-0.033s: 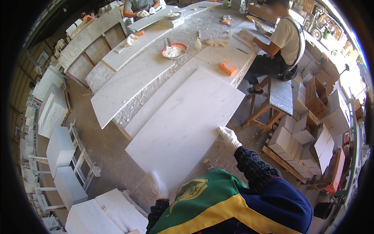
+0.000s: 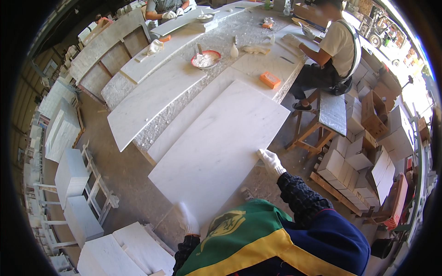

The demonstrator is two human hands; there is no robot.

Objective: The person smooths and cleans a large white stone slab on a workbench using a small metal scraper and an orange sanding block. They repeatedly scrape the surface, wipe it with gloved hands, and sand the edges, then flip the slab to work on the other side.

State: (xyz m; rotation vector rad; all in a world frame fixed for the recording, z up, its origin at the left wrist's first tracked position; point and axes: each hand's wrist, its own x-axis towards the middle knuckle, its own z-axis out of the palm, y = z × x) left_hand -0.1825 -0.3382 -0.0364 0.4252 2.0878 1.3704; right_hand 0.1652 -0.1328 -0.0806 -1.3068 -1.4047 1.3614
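Here, white marble slab lies flat, long axis running from near-left by the person's body to far-right toward the orange block. Right hand, gloved, grips slab's right long edge, fingers curled over it. Left hand, gloved, on near short edge; grip unclear, prob. fingers flat on it.

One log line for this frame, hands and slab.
left hand: on slab near edge | right hand: gripping slab right edge | white marble slab: flat on bench

bare slab top, orange block at far end
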